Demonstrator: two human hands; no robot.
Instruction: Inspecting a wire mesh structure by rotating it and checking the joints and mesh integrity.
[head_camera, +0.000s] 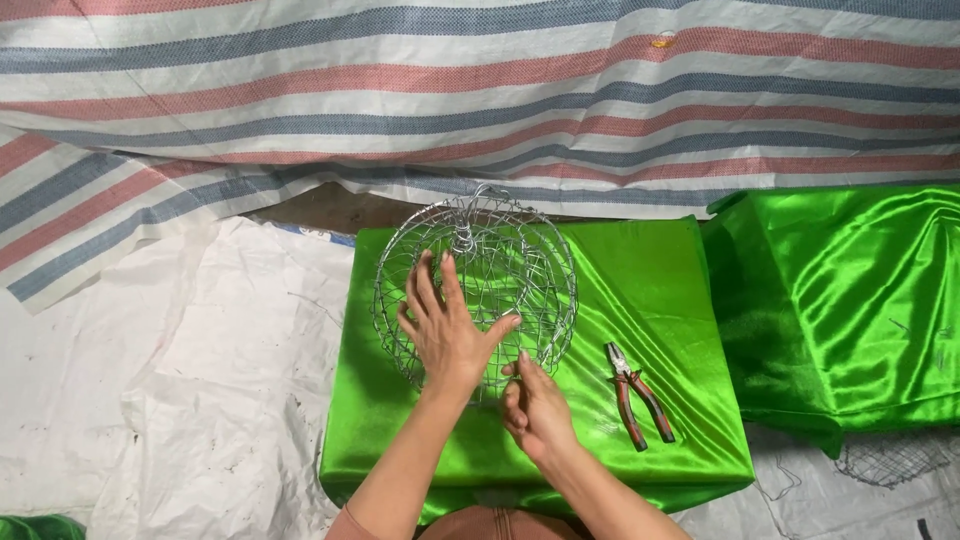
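Note:
A round wire-mesh frame (510, 250), ball-shaped and silvery, rests on a box draped in shiny green cloth (660, 290). My left hand (445, 325) lies flat against the near side of the frame with fingers spread. My right hand (535, 405) is just below it at the frame's lower edge, fingers pinched on a wire of the frame. Red-handled pliers (635, 395) lie on the green cloth to the right of my right hand, untouched.
A second green-draped block (850, 300) stands to the right. A striped red, blue and white tarp (480, 90) hangs behind. White plastic sheeting (180, 380) covers the floor at left. A piece of wire mesh (895, 460) lies at the lower right.

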